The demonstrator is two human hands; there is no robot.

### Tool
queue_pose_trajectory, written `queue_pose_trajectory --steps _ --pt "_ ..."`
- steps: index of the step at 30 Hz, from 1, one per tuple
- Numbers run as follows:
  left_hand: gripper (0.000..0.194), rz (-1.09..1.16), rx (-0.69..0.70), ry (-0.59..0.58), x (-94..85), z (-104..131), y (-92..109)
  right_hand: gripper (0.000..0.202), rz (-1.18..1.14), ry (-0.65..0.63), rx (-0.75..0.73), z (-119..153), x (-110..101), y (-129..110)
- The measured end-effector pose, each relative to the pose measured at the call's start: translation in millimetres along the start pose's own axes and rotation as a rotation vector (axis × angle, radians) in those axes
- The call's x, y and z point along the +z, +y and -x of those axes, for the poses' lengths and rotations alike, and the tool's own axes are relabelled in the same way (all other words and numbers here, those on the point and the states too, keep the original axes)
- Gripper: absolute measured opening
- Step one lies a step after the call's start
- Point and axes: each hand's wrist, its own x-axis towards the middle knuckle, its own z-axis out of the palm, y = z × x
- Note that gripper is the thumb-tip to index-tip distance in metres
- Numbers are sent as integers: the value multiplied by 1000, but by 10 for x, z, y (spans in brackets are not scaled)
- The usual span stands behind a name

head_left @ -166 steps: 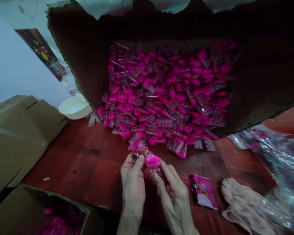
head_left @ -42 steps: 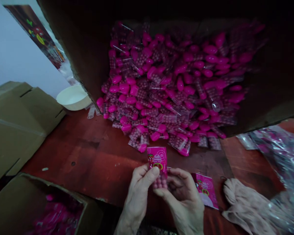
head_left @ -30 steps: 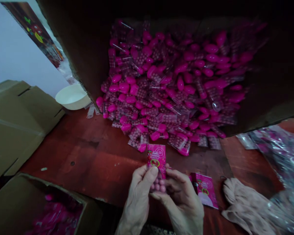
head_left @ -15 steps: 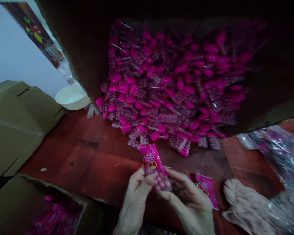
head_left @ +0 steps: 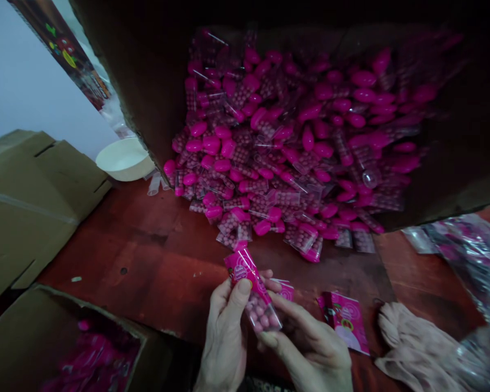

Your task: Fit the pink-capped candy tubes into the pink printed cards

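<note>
Both hands hold one clear packet of pink balls with a pink printed label (head_left: 262, 311) above the table's front edge. My left hand (head_left: 225, 332) grips it from the left, its thumb pressed over the label. From the right, my right hand (head_left: 312, 340) pinches the lower end between thumb and fingers. Pink printed cards (head_left: 285, 289) show just behind the right fingers. Another pink printed packet (head_left: 347, 321) lies on the table to the right of that hand. Beyond the hands is a heap of clear tubes with pink caps (head_left: 269, 163).
The heap lies in a large cardboard box (head_left: 118, 65) turned on its side. A white bowl (head_left: 126, 159) and folded cardboard (head_left: 36, 190) are at left. Lower left, an open box (head_left: 16, 337) holds pink packets. Beige cloth (head_left: 420, 348) and clear plastic bags (head_left: 465, 261) lie at right.
The packet has moved slightly left and down and tilts more. The left thumb now lies higher over the label. Cards behind the right fingers show more, and the whole view has shifted slightly.
</note>
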Motion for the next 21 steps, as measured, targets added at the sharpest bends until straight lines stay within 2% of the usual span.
queue_pose_trajectory --steps 4,8,14,21 --pt "21 24 22 -47 -2 31 15 30 -29 89 20 27 26 49" --pt "23 60 66 -128 5 39 55 29 -68 36 19 27 65 36" --pt "26 66 89 -105 38 -3 68 31 -315 78 112 10 198 -47" --pt "27 -33 98 -84 85 22 -25 27 -347 115 192 55 207 -66"
